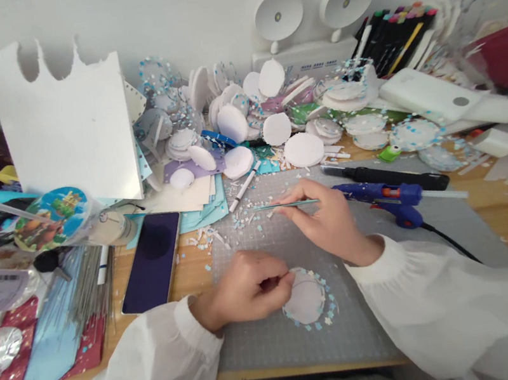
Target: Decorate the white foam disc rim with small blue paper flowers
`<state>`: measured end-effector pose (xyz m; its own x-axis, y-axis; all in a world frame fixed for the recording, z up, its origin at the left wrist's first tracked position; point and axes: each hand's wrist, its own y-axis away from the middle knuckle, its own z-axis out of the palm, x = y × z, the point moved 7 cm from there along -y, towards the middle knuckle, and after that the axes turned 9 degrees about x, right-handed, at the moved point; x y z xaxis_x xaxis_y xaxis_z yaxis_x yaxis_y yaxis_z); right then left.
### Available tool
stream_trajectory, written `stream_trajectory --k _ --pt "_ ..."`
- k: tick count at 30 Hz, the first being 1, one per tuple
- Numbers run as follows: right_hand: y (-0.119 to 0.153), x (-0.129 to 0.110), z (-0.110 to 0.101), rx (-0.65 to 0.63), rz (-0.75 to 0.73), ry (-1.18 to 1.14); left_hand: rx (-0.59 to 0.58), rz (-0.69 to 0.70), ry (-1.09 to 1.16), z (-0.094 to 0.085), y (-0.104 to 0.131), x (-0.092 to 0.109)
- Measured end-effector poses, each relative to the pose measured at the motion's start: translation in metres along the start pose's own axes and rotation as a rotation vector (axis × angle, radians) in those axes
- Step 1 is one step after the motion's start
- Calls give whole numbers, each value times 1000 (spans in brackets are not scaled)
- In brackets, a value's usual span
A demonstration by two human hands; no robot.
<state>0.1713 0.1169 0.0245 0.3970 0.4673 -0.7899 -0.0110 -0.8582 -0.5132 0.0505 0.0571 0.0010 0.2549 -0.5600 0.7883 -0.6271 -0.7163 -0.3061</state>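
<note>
My right hand [329, 220] is closed around slim tweezers [301, 202], their tips pointing left over tiny white and blue paper bits [243, 216] scattered on the grey cutting mat [264, 349]. Lower down, my left hand [252, 285] is closed, thumb and forefinger pinched at the upper left edge of a round white disc [307, 300]. Small blue and white flower-shaped pieces ring this disc. A blue hot glue gun [380, 195] lies to the right of my right hand, a white stick protruding from its back end.
White discs [304, 148] and blue-dotted rings pile up along the wall. At left are a phone [152, 260], a lidded cup [53, 218], a bundle of thin wires [90, 286] and a torn white board [68, 129]. A twin-headed lamp [279, 16] stands behind.
</note>
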Motion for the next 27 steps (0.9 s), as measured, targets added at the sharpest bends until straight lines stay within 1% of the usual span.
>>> stream_trajectory --k 2,4,7,10,12,14,16,19,23,27 --pt "8 -3 -14 31 43 -50 3 2 1 -1 -1 1" --pt "18 -1 -28 74 99 -96 6 -2 1 -1 -1 1" --pt "29 14 -43 127 249 -211 51 -57 12 -4 -2 -2" --pt "35 30 -45 136 392 -368 141 -196 88 -9 -1 -11" --pt "38 36 -41 92 470 -450 229 -290 167 -13 0 -17" --pt "41 39 -35 43 524 -500 317 -344 251 -18 1 -22" --pt "42 38 -33 24 539 -523 382 -362 332 -22 1 -24" --pt "43 35 -30 3 531 -530 423 -364 402 -24 0 -26" --pt "40 29 -29 -28 499 -514 447 -362 382 -24 1 -26" --pt "36 23 -32 -29 460 -454 465 -395 334 -24 2 -28"
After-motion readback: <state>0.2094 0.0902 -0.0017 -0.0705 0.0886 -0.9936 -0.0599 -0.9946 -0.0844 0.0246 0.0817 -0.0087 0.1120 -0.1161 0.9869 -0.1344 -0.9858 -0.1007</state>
